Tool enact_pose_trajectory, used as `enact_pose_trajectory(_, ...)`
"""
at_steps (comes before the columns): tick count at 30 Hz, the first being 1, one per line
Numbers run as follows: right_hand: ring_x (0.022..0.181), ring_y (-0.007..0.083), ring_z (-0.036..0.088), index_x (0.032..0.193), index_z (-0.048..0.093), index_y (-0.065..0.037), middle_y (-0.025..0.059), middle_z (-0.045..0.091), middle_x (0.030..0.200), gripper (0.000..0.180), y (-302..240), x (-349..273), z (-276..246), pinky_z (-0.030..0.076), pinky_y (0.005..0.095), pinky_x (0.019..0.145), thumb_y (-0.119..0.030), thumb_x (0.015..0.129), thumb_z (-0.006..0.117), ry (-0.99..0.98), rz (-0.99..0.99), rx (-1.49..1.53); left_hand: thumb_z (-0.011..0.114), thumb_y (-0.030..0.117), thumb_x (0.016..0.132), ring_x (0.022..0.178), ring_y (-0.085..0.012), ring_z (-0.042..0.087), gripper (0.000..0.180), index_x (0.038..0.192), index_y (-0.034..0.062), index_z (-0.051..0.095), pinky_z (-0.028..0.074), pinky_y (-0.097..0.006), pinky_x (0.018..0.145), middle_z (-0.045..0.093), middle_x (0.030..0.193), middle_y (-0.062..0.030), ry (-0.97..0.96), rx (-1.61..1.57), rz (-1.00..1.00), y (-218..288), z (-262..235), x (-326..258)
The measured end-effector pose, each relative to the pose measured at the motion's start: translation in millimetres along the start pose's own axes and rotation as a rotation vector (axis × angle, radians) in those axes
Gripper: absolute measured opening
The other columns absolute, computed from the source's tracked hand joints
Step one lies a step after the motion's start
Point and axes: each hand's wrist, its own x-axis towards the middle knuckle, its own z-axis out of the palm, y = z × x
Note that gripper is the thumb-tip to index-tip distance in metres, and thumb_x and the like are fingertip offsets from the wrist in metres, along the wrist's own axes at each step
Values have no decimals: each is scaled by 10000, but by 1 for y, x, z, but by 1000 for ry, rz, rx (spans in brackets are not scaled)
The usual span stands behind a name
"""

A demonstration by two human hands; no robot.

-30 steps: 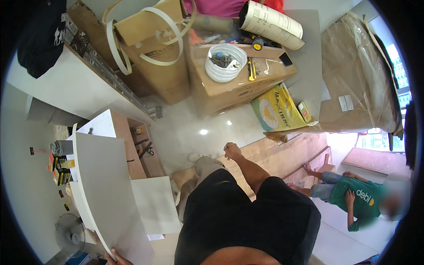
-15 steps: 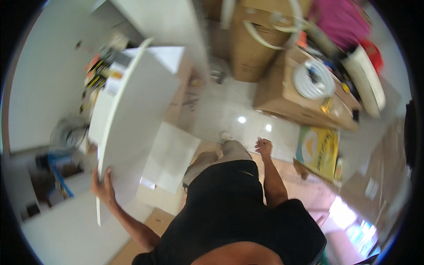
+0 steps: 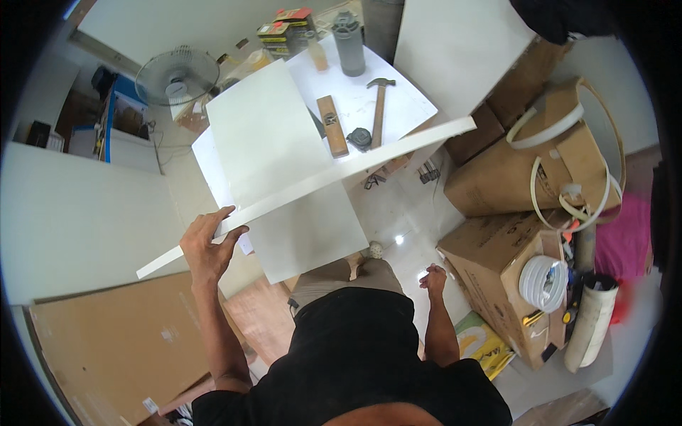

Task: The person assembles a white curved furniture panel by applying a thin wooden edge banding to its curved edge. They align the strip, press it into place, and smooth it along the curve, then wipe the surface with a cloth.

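Observation:
My left hand (image 3: 209,245) pinches the long edge of a white board (image 3: 355,170) near its left end, thumb on the near side and fingers over the far side. The board is seen almost edge-on, slanting up to the right. Beyond and below it shows a pale panel (image 3: 266,135) that lies across a white table (image 3: 405,106) and juts out toward me. On the table are a wooden hand plane (image 3: 332,126), a black tape measure (image 3: 359,138) and a claw hammer (image 3: 379,117). My right hand (image 3: 433,278) hangs at my side, fingers loosely curled and apart, holding nothing visible.
A grey bottle (image 3: 349,46) stands at the table's back, a fan (image 3: 177,78) at the far left. Cardboard boxes (image 3: 479,266) and a coil of clear tubing (image 3: 544,282) crowd the right. A large cardboard sheet (image 3: 121,341) lies at the lower left.
The view has turned to the left. The board in my left hand has swung from steep to a shallower slant, uncovering the tabletop tools. My right hand still hangs low at my side.

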Motion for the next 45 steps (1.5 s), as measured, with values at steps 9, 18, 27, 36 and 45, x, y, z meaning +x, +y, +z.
enact_pose_trajectory(9, 429, 231, 645, 954, 696, 62, 167, 656, 572, 447, -124, 48, 40, 543, 386, 445, -298, 1169, 540, -163, -290, -444, 973, 117, 674, 838, -238, 706, 529, 1182, 112, 827, 546, -365, 742, 804, 970, -29, -18, -4, 26, 0, -1, -1)
enact_pose_trajectory(18, 511, 223, 702, 921, 725, 43, 155, 690, 631, 567, -199, 73, 113, 547, 372, 475, -425, 1173, 529, -267, -416, -333, 983, 288, 771, 879, -270, 762, 502, 1190, 116, 767, 570, -422, 758, 788, 930, -67, -143, 24, 40, 43, 15, 36)
enact_pose_trajectory(27, 1179, 297, 756, 1499, 564, 16, 225, 750, 1288, 601, -258, -63, 206, 619, 429, 1025, -467, 1144, 608, -742, -317, 171, 920, 486, 842, 760, -375, 754, 497, 1002, 74, 691, 573, -464, 713, 765, 820, -152, -256, 153, 71, 17, 11, 96)
enact_pose_trajectory(36, 1543, 301, 469, 1679, 324, -11, 164, 535, 1615, 674, -328, -168, 279, 439, 461, 1283, -299, 1153, 633, -963, -131, 593, 934, 484, 868, 731, -266, 812, 567, 1244, 80, 806, 682, -403, 724, 832, 964, -134, 35, -49, 65, 27, -122, 127)
enact_pose_trajectory(45, 1159, 264, 733, 1325, 633, -56, 83, 752, 1248, 476, -519, -272, 214, 600, 462, 1017, -310, 989, 855, -850, -850, 774, 808, 543, 969, 1117, -327, 788, 649, 1382, 44, 760, 578, -458, 1116, 803, 1196, -196, 596, -311, -190, 6, -236, 90)
